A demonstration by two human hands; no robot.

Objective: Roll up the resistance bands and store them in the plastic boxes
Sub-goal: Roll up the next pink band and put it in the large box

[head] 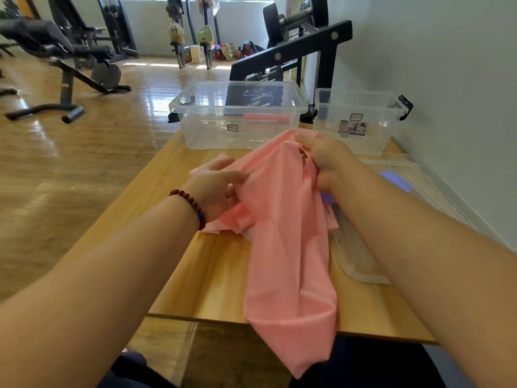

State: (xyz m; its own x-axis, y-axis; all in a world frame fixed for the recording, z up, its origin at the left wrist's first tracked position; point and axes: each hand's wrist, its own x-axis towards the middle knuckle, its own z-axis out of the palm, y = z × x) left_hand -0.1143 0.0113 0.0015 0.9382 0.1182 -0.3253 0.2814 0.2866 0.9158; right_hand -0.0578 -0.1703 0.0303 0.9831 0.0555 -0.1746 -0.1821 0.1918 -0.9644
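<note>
A wide pink resistance band (288, 247) lies bunched on the wooden table (212, 275) and hangs over its near edge. My right hand (330, 161) grips the band's upper part and lifts it. My left hand (218, 186) pinches a fold of the band at its left side. A large clear plastic box (237, 113) stands at the far end of the table with a rolled red band (265, 118) inside. A smaller clear box (358, 119) with black clips stands to its right. A purple band (397, 180) shows behind my right forearm.
Clear plastic lids (361, 259) lie on the table's right side by the white wall. Beyond the table stand a black dumbbell rack (293, 51) and a weight bench (56, 51) on the wooden floor.
</note>
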